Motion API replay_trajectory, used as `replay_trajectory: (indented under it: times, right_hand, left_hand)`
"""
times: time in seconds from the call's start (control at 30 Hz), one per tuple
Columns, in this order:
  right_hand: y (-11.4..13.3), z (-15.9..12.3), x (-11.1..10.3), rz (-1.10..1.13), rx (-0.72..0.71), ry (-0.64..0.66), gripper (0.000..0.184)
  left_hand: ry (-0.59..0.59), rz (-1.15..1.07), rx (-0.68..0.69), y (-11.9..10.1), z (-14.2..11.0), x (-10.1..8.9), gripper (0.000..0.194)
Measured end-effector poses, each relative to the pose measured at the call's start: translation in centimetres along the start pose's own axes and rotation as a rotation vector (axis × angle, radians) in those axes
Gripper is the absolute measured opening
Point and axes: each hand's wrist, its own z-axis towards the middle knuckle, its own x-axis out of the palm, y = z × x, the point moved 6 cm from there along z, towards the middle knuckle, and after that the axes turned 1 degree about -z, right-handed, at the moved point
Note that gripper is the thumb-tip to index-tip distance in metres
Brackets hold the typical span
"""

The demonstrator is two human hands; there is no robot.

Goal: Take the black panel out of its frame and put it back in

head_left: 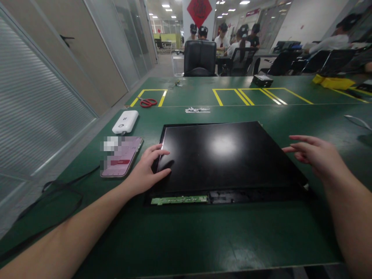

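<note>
A black display panel (221, 159) lies face up on the green table, with a bright reflection on its glossy face. Along its near edge runs a dark frame strip (247, 197) that carries a narrow green circuit board (180, 200). My left hand (149, 168) rests at the panel's left edge, its fingers spread over the rim and the thumb on the surface. On the other side, my right hand (316, 155) is raised beside the panel's right edge, fingers stretched out and apart. One of its fingertips is close to the edge; whether it touches, I cannot tell.
Left of the panel lie a phone (122, 157), a white power bank (125, 122) and a black strap (66, 186). Beyond are red scissors (148, 102), small white strips (196, 110), a black box (262, 80) and a yellow item (334, 82). Several people sit farther back.
</note>
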Motion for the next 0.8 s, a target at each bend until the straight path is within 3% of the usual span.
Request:
replay_trajectory:
  times: [0.8]
  right_hand:
    - [0.58,-0.68,0.14,-0.263,-0.037,0.01,0.044]
  left_hand:
    - [0.004,-0.006,-0.016,0.17,-0.05,-0.02,0.045]
